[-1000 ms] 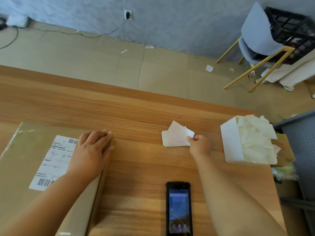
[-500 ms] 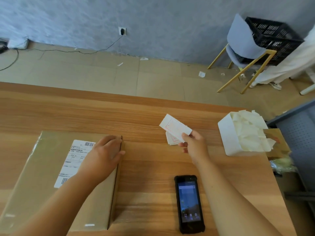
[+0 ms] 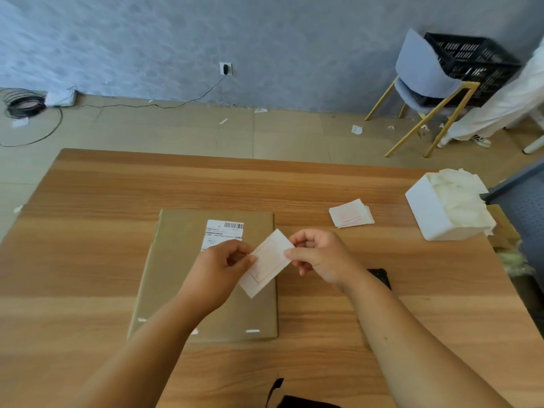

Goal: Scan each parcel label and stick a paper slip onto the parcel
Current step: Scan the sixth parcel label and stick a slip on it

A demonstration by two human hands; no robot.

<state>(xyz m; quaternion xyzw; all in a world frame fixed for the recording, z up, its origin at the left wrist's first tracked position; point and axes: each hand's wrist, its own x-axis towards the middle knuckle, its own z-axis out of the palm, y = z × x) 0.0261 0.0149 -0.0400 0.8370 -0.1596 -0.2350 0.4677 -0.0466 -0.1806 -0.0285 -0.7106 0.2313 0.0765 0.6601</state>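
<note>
A flat brown cardboard parcel (image 3: 176,275) lies on the wooden table (image 3: 88,201), with a white barcode label (image 3: 223,231) near its far edge. Above the parcel's right side both hands hold one white paper slip (image 3: 266,262) with red print. My left hand (image 3: 219,267) pinches its left edge and my right hand (image 3: 321,257) pinches its right edge. A small pile of the same slips (image 3: 350,214) lies on the table to the right. The black handheld scanner (image 3: 381,276) is mostly hidden behind my right forearm.
A white box (image 3: 426,213) stuffed with crumpled backing paper stands at the table's right edge. On the floor beyond are a blue chair (image 3: 424,81), a black crate (image 3: 471,63), a coiled cable (image 3: 25,106) and paper scraps. A black strap (image 3: 275,390) shows at the near edge.
My right hand lifted one slip off the pile and carried it left over the parcel. My left hand left the parcel top and took the slip's other edge. The view shifted left.
</note>
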